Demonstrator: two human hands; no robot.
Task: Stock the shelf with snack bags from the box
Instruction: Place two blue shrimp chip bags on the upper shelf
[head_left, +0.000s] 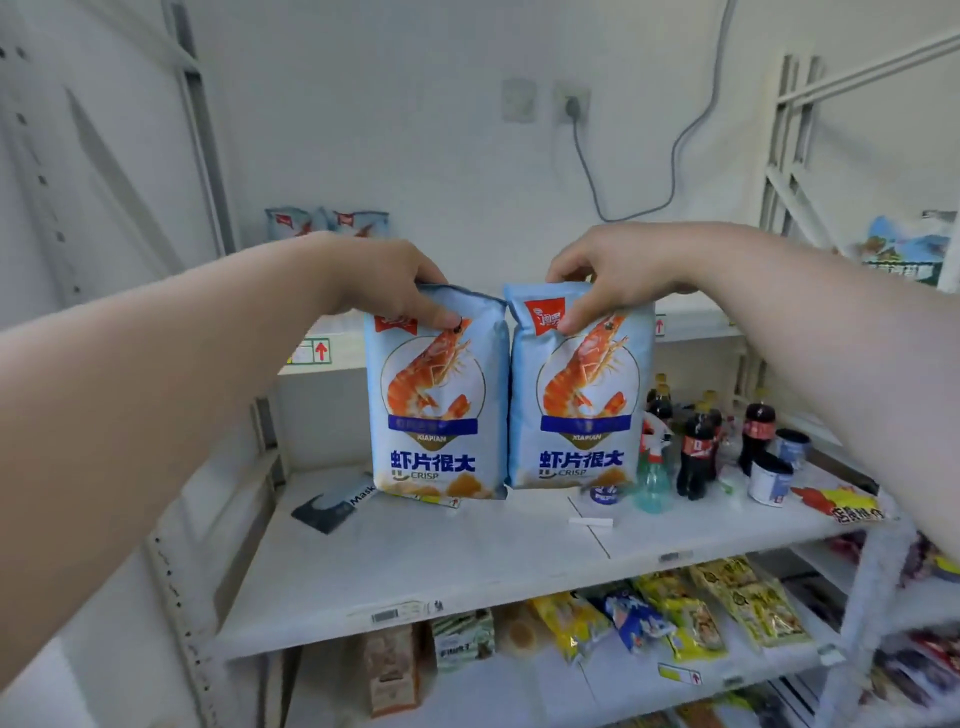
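Observation:
Two light-blue shrimp crisp bags hang side by side in front of the white shelf unit. My left hand (387, 280) pinches the top of the left bag (436, 410). My right hand (608, 278) pinches the top of the right bag (582, 405). Both bags are upright, edges touching, with their bottoms just above the middle shelf board (441, 551). Two more of the same bags (327, 223) stand at the back of the upper shelf (332, 335), behind my left hand. The box is out of sight.
On the middle shelf lie a dark mask packet (332, 504), a green spray bottle (652, 478), cola bottles (696, 447), cans (771, 478) and a red-yellow snack pack (841, 506). The lower shelf holds several yellow and blue snack packs (675, 613). A cable (675, 156) hangs on the wall.

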